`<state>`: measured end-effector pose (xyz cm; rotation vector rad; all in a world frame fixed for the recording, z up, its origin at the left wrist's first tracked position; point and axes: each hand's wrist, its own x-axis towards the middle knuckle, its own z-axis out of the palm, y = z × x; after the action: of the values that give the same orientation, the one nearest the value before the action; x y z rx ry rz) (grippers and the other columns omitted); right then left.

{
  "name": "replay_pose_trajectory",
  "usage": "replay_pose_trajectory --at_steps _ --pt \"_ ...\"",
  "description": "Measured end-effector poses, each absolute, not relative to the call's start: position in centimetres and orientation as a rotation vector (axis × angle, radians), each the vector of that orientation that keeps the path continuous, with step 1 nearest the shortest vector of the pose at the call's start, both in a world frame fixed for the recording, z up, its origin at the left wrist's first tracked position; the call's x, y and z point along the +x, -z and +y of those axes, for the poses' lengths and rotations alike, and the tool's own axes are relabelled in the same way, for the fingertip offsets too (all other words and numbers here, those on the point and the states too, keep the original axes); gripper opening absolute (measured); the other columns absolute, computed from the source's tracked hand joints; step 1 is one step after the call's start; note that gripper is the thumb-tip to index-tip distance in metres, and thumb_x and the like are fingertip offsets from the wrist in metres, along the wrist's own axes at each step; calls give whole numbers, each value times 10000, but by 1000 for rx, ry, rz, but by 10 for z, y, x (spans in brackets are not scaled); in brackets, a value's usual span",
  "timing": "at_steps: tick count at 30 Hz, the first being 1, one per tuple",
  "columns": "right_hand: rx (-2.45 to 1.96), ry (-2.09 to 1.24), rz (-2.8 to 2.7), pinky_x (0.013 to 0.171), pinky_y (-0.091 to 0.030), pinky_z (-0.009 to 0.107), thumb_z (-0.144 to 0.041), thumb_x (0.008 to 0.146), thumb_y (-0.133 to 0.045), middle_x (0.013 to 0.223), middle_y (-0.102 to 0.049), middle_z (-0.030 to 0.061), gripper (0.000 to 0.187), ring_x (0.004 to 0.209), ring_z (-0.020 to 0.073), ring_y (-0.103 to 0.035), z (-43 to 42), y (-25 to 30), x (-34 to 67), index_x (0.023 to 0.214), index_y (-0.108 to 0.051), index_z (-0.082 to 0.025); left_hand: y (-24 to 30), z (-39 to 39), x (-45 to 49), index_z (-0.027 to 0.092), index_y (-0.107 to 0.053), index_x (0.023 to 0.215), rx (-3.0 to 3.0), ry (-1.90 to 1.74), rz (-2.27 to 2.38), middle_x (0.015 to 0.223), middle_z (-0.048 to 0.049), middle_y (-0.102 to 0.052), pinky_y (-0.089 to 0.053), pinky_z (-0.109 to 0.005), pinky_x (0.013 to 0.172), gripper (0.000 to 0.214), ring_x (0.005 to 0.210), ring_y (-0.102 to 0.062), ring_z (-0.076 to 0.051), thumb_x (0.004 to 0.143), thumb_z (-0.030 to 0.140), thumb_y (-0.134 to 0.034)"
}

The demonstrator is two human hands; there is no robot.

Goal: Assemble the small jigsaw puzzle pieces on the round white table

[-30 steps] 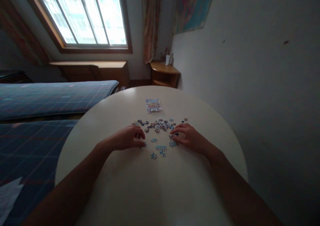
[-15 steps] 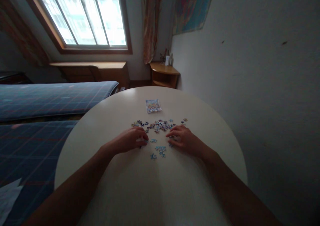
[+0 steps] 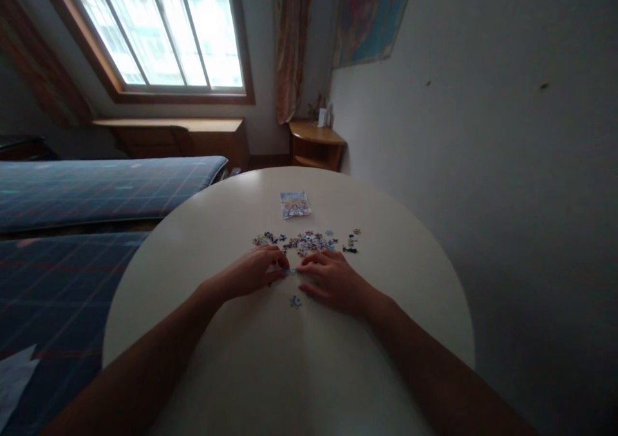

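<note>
Both my hands rest on a round white table, close together near its middle. My left hand has its fingers curled, tips pinched at a small blue jigsaw piece. My right hand lies just to the right, fingers bent and reaching the same piece from the other side. A lone blue piece lies just in front of my hands. A scatter of several coloured puzzle pieces lies just beyond my fingers. What sits under my right palm is hidden.
A small printed picture card lies farther back on the table. A grey wall rises on the right. Blue plaid beds stand on the left, with a wooden corner shelf and a window behind.
My right hand has slid left across the table, covering the small blue cluster, until its fingertips meet my left hand. My left hand has edged slightly right.
</note>
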<state>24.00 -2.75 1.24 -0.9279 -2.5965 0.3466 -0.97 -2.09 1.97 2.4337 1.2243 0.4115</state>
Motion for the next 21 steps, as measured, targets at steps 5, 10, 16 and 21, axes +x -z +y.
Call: replay_pose_trajectory --at_steps 5,10,16,21 --pt "-895 -351 -2619 1035 -343 451 -444 903 -620 1227 -670 79 366 1183 263 -546 -28 -15 241 1213 -673 -256 -18 -21 -7 219 -695 936 2466 -435 1277 923 -44 -666 -464 -335 817 121 856 -607 -205 854 278 -628" --pt "-885 -355 -2636 1036 -345 449 -457 895 -626 1241 -678 70 391 1173 266 -556 -29 -17 241 1231 -668 -261 -24 -26 -5 217 -708 906 2507 -433 1295 927 -49 -685 -467 -330 826 119 865 -619 -201 867 254 -601" --pt "-854 -339 -2657 1040 -358 457 -451 889 -629 1267 -673 63 411 1189 269 -546 -30 -19 242 1256 -658 -268 -30 -30 -2 232 -740 911 2657 -377 1246 943 -54 -703 -469 -332 846 175 870 -637 -192 920 243 -565" --pt "-848 -351 -2666 1047 -357 476 -441 875 -640 1284 -663 78 436 1199 279 -548 -30 -21 243 1274 -650 -266 -34 -32 -2 236 -760 938 2701 -339 1124 991 -60 -715 -481 -307 834 221 873 -648 -183 944 260 -540"
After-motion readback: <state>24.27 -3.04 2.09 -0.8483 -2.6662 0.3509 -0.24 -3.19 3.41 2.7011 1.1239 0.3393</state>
